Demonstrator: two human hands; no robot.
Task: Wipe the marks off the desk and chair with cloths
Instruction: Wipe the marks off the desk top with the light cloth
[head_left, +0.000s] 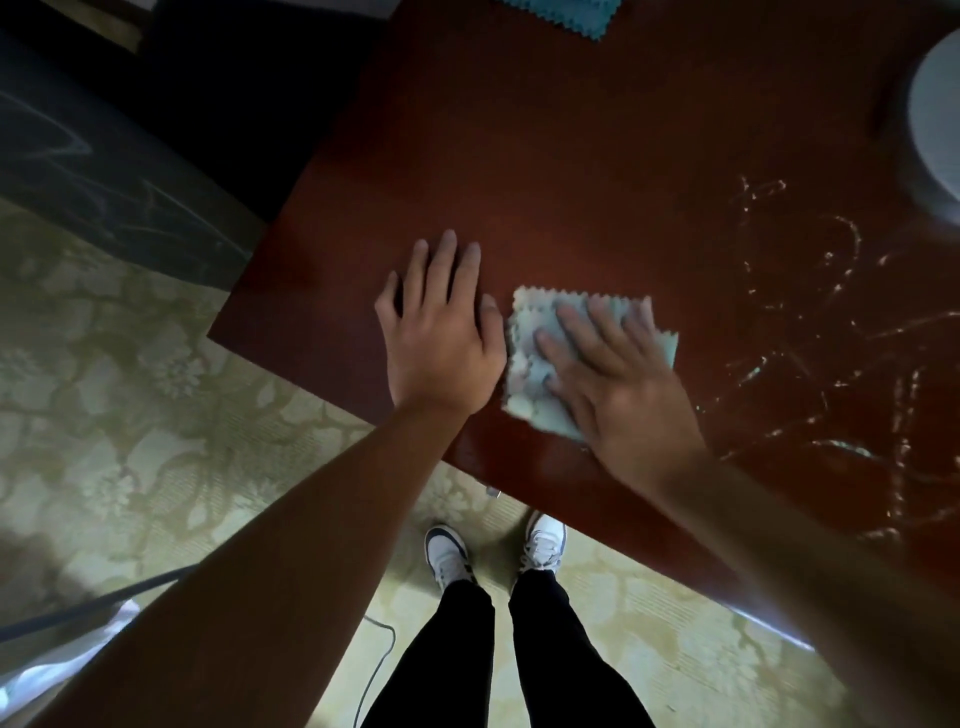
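A dark red-brown desk (545, 171) fills the upper right. My right hand (613, 379) presses flat on a pale blue-grey cloth (530, 379) with zigzag edges, near the desk's front edge. My left hand (441, 327) lies flat on the bare desk just left of the cloth, fingers apart, holding nothing. White scribbled marks (831, 364) cover the desk to the right of the cloth. A dark chair (93, 171) with faint white scribbles stands at the left, beyond the desk's corner.
A second teal cloth (566, 13) lies at the desk's far edge. A pale round object (935, 119) sits at the right edge. Patterned green carpet (130, 389), my shoes (447, 556) and a thin cable (374, 670) are below the desk.
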